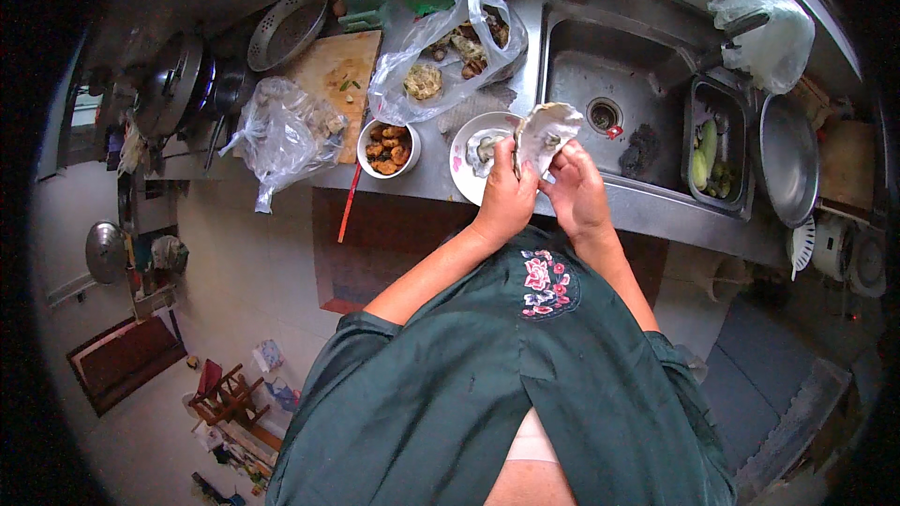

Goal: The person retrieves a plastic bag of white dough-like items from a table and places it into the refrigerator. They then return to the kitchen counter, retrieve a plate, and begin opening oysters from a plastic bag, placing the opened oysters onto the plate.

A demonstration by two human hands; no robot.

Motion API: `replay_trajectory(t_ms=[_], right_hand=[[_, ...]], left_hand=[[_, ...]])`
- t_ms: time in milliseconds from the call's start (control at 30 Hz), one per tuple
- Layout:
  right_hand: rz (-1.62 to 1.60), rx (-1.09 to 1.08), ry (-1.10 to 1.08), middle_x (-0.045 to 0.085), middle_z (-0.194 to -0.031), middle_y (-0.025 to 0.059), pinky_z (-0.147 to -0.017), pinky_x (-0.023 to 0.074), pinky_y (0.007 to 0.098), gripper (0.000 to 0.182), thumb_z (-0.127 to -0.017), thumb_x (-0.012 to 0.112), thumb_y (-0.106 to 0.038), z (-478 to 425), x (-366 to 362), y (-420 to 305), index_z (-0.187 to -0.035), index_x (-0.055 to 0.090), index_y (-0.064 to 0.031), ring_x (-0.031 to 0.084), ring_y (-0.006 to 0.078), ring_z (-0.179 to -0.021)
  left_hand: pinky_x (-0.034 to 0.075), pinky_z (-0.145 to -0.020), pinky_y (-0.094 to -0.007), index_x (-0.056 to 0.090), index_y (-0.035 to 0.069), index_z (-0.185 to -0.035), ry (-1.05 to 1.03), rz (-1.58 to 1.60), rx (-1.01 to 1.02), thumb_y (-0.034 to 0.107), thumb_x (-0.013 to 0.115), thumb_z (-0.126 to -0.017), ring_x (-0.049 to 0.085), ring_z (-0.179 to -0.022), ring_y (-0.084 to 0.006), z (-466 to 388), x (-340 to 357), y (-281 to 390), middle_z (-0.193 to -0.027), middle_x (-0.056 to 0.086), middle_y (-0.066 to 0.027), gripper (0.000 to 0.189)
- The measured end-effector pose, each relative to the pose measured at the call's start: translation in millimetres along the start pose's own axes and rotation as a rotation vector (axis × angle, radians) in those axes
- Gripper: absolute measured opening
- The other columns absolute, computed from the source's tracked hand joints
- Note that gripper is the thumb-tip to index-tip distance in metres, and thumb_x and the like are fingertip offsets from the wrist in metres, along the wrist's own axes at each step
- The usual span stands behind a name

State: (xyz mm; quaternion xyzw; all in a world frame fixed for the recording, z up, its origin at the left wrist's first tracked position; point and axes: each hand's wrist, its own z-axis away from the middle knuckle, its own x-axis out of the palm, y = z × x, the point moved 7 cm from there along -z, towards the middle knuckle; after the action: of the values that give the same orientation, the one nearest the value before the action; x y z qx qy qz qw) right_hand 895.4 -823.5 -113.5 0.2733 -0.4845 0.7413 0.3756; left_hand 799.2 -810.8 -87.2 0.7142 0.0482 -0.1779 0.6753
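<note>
An oyster shell [545, 128] with a pale inner face is held between both hands above the counter's front edge. My left hand [508, 190] grips its left side, thumb and fingers around the rim. On its lower right, the fingers of my right hand [580, 186] touch the shell; whether they hold anything else is hidden. Below and to the left lies a white plate [465, 183] with pink marks, partly covered by my left hand. Grey-white oyster meat [481, 151] rests on that plate.
Left of the plate stand a white bowl of browned food [387, 149], a red stick [348, 207] jutting over the edge, and tied plastic bags [288, 137]. Behind lies an open plastic bag of shellfish [467, 49]. The steel sink [576, 63] is right, with a vegetable basin [749, 183].
</note>
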Motion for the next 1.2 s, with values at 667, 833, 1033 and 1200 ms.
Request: replay_trajectory(t_ms=[667,833,1033,1200], right_hand=[[0.167,-0.225,0.189,0.052,-0.085,0.0038,-0.072,0.0396,0.0258,0.014,-0.080,0.043,-0.012,-12.4,-7.5,9.5,-0.089,0.049,-0.0039,0.048,0.0120,-0.078],[0.164,-0.186,0.078,0.053,-0.090,0.0043,-0.073,0.0402,0.0260,0.020,-0.082,0.045,-0.017,-20.0,-10.8,14.7,-0.096,0.050,-0.0031,0.049,0.0123,-0.082],[0.158,-0.170,0.086,0.054,-0.092,0.0059,-0.077,0.0414,0.0281,0.017,-0.084,0.046,-0.013,-23.2,-7.0,9.3,-0.097,0.049,-0.0032,0.052,0.0146,-0.085],[0.187,-0.241,0.074,0.054,-0.087,0.0035,-0.071,0.0419,0.0256,0.017,-0.082,0.045,-0.015,-21.0,0.2,4.7,-0.094,0.051,-0.0035,0.052,0.0117,-0.078]], left_hand=[[0.039,-0.080,-0.0392,0.028,0.000,-0.113,0.009,-0.013,0.126,0.009,0.044,-0.082,0.047,-0.095,-0.0367,9.9,6.2,-2.3,-0.103,0.045,-0.0235,0.036],[0.038,-0.081,-0.0386,0.029,-0.001,-0.112,0.030,0.026,0.043,0.010,0.043,-0.083,0.048,-0.094,-0.0341,4.4,0.3,-7.3,-0.104,0.044,-0.0225,0.034],[0.040,-0.075,-0.0412,0.027,0.002,-0.112,0.057,-0.107,0.241,0.005,0.043,-0.083,0.051,-0.089,-0.0394,2.0,-0.8,4.3,-0.098,0.047,-0.0252,0.034],[0.037,-0.082,-0.0389,0.028,-0.001,-0.113,0.020,0.023,0.110,0.008,0.044,-0.083,0.047,-0.093,-0.0348,3.2,2.8,0.0,-0.102,0.044,-0.0205,0.035]])
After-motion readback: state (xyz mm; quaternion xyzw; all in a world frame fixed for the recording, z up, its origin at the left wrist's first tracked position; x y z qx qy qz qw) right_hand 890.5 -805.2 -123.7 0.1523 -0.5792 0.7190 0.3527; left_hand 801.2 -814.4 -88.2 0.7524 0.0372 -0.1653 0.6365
